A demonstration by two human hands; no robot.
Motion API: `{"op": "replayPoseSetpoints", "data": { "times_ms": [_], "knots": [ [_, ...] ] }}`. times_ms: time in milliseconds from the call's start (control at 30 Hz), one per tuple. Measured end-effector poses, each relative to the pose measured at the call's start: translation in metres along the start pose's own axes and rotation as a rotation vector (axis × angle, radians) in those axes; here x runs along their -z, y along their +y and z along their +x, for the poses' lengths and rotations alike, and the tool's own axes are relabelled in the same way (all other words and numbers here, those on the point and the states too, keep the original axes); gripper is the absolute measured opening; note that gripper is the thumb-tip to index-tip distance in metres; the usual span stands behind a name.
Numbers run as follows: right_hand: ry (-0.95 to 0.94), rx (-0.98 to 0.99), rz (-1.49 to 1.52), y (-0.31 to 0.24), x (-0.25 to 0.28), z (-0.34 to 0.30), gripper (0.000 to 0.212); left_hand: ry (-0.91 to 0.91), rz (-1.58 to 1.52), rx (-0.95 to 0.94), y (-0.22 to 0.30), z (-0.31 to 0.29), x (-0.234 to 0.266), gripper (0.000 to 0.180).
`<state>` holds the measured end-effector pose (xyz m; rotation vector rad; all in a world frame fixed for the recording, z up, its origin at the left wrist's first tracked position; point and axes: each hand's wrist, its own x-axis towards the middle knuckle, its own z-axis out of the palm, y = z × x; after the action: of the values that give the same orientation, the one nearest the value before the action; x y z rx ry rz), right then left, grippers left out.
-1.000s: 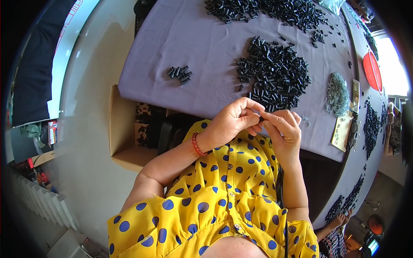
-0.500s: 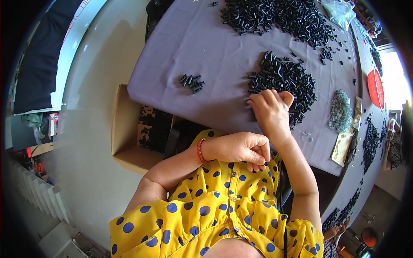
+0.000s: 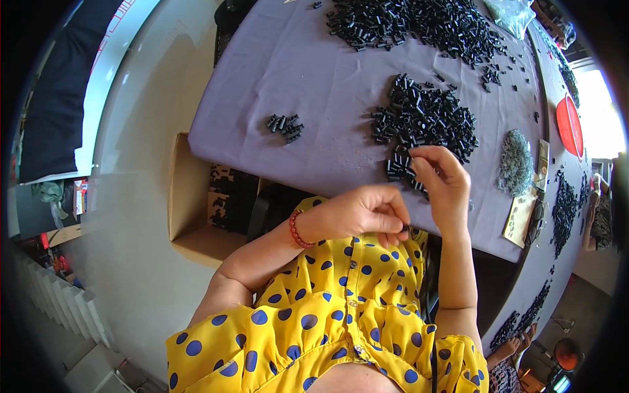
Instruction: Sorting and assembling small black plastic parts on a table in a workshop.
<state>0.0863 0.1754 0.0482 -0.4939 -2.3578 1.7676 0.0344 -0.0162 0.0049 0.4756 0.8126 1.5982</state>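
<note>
My left hand [image 3: 367, 213], with a red bead bracelet at the wrist, is held above my lap by the table edge. Its thumb and fingers pinch a small black cylindrical piece [image 3: 405, 229]. My right hand [image 3: 447, 187] hovers over the near side of a heap of black cylindrical pieces [image 3: 429, 118]. Its thumb and forefinger are pinched together; whatever is between them is too small to make out. Farther left on the table lies a little group of longer black pieces [image 3: 285, 127].
A larger heap of black pieces [image 3: 419, 26] covers the table's far side. To the right are a tangled clump of fine grey springs [image 3: 515, 160] and a red basket [image 3: 569, 126]. An open cardboard box [image 3: 180, 203] stands below the table's left corner. Another person's hands [image 3: 522, 342] work at lower right.
My right hand has drawn back from the heap and turned, its fingers now pinched. Loose pieces show where it was. My left hand has risen slightly, its black piece now plainer to see.
</note>
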Motion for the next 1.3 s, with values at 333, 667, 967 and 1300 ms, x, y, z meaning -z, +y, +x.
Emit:
{"op": "replayPoseSetpoints", "data": {
  "times_ms": [333,667,967,1300],
  "knots": [
    [-0.007,-0.053,0.472,0.013,0.013,-0.051,0.014,0.206,-0.016,-0.074,0.007,0.000,-0.007,0.012],
    [0.010,-0.052,0.448,0.025,0.010,-0.060,0.012,0.210,-0.010,-0.106,0.005,0.002,-0.013,0.012],
    [-0.026,-0.050,0.473,0.030,0.010,-0.062,0.015,0.214,0.034,-0.104,0.001,0.003,-0.010,0.014],
    [-0.051,-0.009,0.488,0.034,0.010,-0.062,0.020,0.237,0.042,-0.081,0.001,0.003,-0.010,0.015]
  ]
}}
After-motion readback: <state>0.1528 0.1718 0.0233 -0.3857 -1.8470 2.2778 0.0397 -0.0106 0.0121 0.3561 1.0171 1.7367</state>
